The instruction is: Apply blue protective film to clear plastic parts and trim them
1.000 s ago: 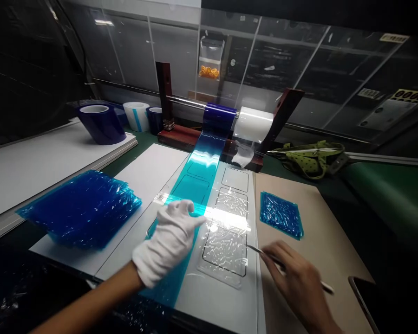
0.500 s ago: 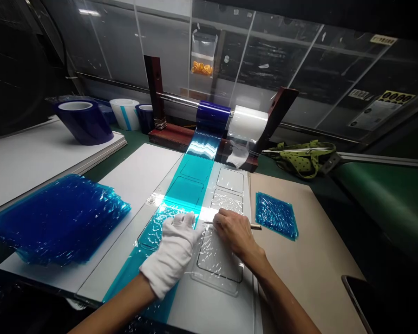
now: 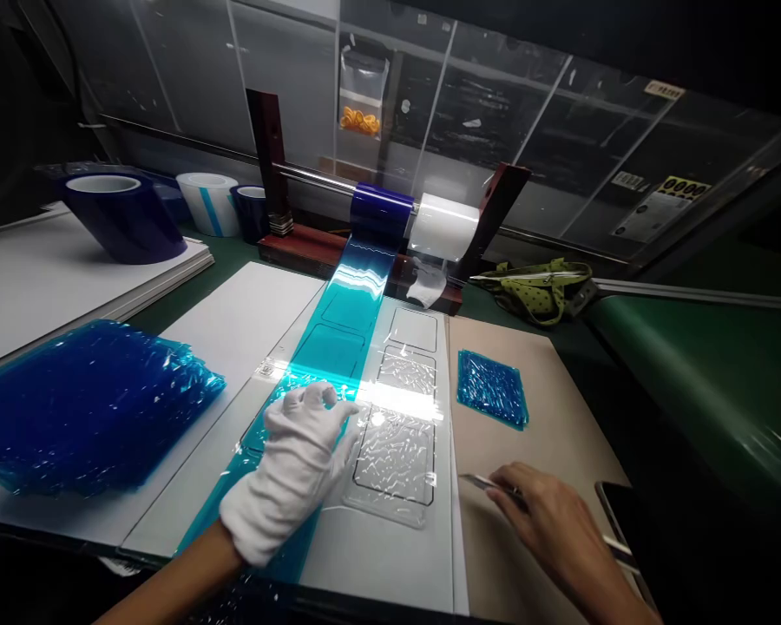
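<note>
My left hand (image 3: 296, 464), in a white glove, hovers over or rests on the blue film strip (image 3: 331, 347). Its fingers are bent and the thumb stands apart, with nothing visible between them. Bare, my right hand (image 3: 550, 512) is over the tan board, closed around a thin pointed metal tool (image 3: 478, 480) whose tip points left; its exact kind is unclear. Between the hands lies a clear film sheet (image 3: 397, 456), wrinkled and glossy, over dark rounded outlines. The blue strip runs down from a blue film roll (image 3: 382, 213) beside a clear film roll (image 3: 443, 227).
Blue film sheets are piled in a large stack (image 3: 91, 408) at left and a small stack (image 3: 493, 388) on the tan board (image 3: 495, 555). Dark red uprights (image 3: 498, 217) hold the rolls' rod. A phone (image 3: 615, 508) and a green dotted pouch (image 3: 540, 291) lie right.
My right hand has moved away from the film, right and toward me, carrying the tool. My left hand has shifted slightly left and its thumb has spread. The whole view has shifted a little.
</note>
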Demonstrator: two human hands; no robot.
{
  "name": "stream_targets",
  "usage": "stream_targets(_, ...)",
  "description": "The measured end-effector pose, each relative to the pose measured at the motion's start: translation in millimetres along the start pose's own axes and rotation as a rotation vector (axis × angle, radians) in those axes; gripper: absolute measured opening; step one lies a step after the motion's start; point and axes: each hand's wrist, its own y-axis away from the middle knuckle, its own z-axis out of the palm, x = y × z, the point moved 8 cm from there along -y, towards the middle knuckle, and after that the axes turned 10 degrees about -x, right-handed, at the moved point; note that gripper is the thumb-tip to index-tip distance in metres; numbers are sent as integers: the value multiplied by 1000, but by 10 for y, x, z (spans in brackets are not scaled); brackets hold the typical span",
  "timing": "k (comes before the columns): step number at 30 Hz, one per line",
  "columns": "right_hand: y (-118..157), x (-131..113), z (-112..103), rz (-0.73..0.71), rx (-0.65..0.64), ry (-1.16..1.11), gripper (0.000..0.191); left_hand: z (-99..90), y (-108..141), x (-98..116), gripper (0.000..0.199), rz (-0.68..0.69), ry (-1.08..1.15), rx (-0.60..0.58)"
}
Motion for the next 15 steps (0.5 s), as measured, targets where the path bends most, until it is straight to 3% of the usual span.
stream_targets(3,98,-171,236,17,-98,-80,22,60,319,206,33,143,-637,244)
stream_targets(5,120,-278,322,9,-117,-146,22,219,526,277,27,260,-796,325)
stream_targets(10,127,-384,356,-41,-179,-396,22,525,789,256,40,346,-853,360)
stream_targets(15,82,-413,341,-118,-271,-629,28,535,757,175,48,360,-846,326)
